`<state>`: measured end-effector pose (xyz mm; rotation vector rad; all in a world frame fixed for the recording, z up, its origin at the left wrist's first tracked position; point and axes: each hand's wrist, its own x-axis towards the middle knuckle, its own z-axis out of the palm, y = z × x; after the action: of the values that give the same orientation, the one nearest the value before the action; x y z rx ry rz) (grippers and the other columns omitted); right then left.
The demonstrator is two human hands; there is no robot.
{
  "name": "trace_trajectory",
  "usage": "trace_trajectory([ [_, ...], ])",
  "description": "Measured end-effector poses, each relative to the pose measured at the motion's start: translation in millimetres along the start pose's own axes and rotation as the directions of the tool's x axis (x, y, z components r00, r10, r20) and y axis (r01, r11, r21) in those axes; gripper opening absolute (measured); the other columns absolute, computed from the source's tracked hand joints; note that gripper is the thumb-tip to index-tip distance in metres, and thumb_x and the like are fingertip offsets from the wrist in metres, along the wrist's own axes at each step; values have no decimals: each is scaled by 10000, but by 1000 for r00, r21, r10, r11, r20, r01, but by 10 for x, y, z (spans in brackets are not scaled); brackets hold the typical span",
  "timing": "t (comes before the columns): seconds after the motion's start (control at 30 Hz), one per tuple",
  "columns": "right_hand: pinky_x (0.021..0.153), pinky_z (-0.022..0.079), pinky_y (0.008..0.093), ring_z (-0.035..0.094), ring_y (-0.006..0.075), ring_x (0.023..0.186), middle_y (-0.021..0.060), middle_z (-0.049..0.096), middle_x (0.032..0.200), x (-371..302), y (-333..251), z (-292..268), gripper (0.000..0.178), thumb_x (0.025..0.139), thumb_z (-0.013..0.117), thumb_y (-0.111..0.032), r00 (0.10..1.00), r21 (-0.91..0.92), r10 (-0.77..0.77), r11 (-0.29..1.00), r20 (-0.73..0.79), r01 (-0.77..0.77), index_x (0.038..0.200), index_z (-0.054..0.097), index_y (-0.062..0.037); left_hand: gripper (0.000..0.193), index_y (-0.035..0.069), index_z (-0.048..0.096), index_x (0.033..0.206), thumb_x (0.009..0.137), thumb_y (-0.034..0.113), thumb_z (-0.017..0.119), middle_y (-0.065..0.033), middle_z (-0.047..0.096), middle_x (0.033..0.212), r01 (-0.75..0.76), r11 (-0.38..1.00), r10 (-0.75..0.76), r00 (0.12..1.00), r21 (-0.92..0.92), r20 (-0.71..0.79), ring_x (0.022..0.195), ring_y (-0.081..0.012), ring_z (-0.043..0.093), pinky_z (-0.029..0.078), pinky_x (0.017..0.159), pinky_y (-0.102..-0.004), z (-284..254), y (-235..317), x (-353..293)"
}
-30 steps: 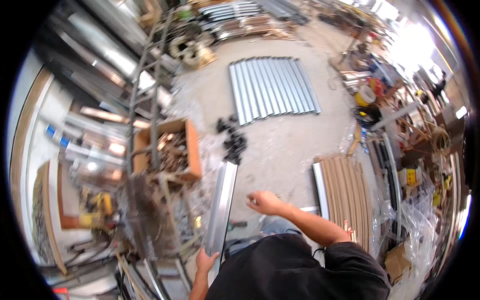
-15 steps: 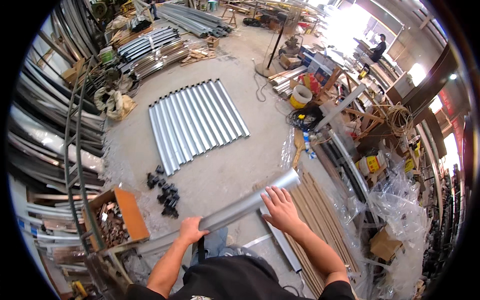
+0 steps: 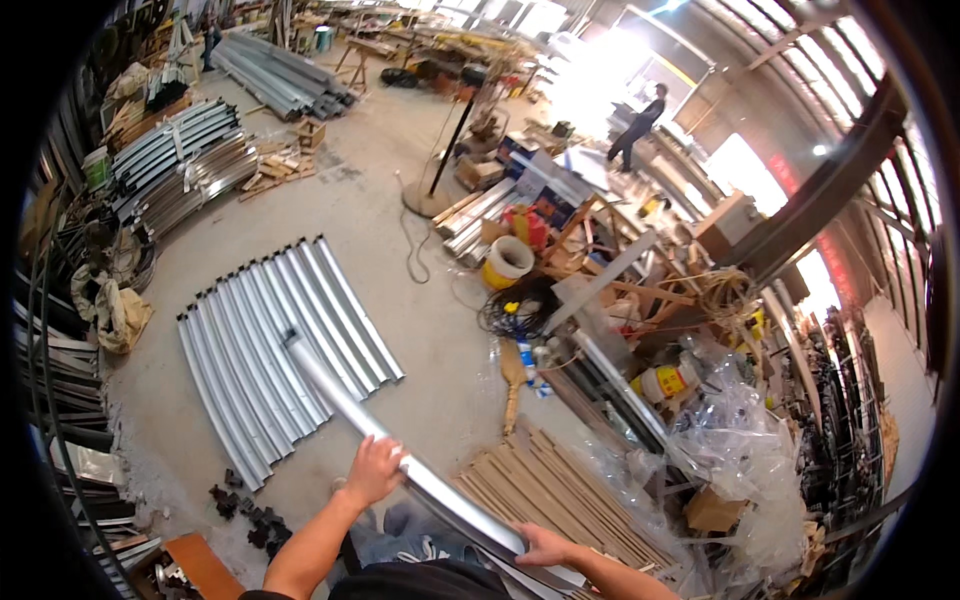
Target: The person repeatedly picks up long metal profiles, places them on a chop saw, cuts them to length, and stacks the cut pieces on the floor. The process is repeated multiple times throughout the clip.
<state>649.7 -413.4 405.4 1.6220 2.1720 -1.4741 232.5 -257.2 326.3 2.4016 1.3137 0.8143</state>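
Observation:
A long silvery metal tube (image 3: pixel 336 396) slants across in front of me, from far left to near right. My left hand (image 3: pixel 374 470) is wrapped round its middle part. Nearer my body, my right hand (image 3: pixel 544 546) grips the same tube, thumb on top. The tube's dark far end hangs over, or rests on, a row of similar metal tubes (image 3: pixel 240 370) with black far ends, laid side by side on the floor; which of the two I cannot tell. Left of my left forearm lies a small heap of black plastic pieces (image 3: pixel 266 526).
Brown strips (image 3: pixel 560 490) lie on the floor at right, beside crumpled clear plastic sheeting (image 3: pixel 740 430). A broom (image 3: pixel 511 380), a yellow-and-white bucket (image 3: pixel 507 262) and a thin upright pole (image 3: pixel 455 142) stand or lie farther off. An orange-brown box (image 3: pixel 200 566) is at lower left. A person (image 3: pixel 640 125) stands far back.
The tube has swung round: its far end, pointing far right before, now points far left over the row. Both hands have moved along with it, and my view has turned right.

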Motion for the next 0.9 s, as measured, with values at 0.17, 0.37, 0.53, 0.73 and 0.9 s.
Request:
trace_trajectory([
  [0.17, 989, 536, 379, 690, 274, 1112, 236, 702, 1224, 1095, 227, -514, 982, 701, 853, -249, 944, 273, 311, 922, -110, -273, 1519, 431, 93, 461, 67, 662, 1261, 877, 277, 807, -158, 691, 1217, 637, 678, -679, 734, -368, 20, 1173, -357, 650, 507, 1005, -473, -102, -998, 608],
  [0.37, 1085, 493, 440, 611, 422, 1252, 322, 626, 1294, 3641, 1110, -1471, 958, 709, 850, -259, 954, 100, 233, 971, -188, -217, 1546, 447, -24, 461, 8, 674, 1222, 933, 361, 743, -236, 700, 1174, 974, 146, -978, 169, -174, 121, 1099, -397, 687, 530, 933, -476, 196, -1601, -1913],
  [0.53, 1091, 493, 491, 572, 437, 1267, 284, 563, 1358, 6511, 2294, -1684, 1068, 678, 876, -266, 952, 77, 250, 968, -177, -240, 1593, 372, -46, 388, 21, 694, 1224, 984, 327, 681, -185, 734, 1183, 802, -546, -807, -581, 242, 106, 1078, -364, 694, 529, 947, -470, 29, -294, -2559],
  [0.73, 1025, 508, 523, 586, 470, 1177, 294, 551, 1275, 9301, 3024, -1344, 1040, 679, 846, -279, 971, -94, 130, 984, -200, -151, 1599, 383, -140, 426, 23, 684, 1260, 997, 357, 658, -190, 728, 1201, 675, -688, -576, -732, 266, 364, 1099, -360, 687, 526, 959, -477, 1096, 405, -1500],
  [0.9, 1066, 487, 500, 565, 450, 1230, 271, 554, 1319, 10187, 3449, -879, 995, 674, 827, -189, 981, 70, 95, 994, -168, -84, 1578, 415, -131, 457, 25, 675, 1291, 1008, 382, 638, -194, 723, 1216, 615, -722, -462, -769, 317, 441, 1117, -357, 682, 524, 969, -482, 1424, 693, -903],
])
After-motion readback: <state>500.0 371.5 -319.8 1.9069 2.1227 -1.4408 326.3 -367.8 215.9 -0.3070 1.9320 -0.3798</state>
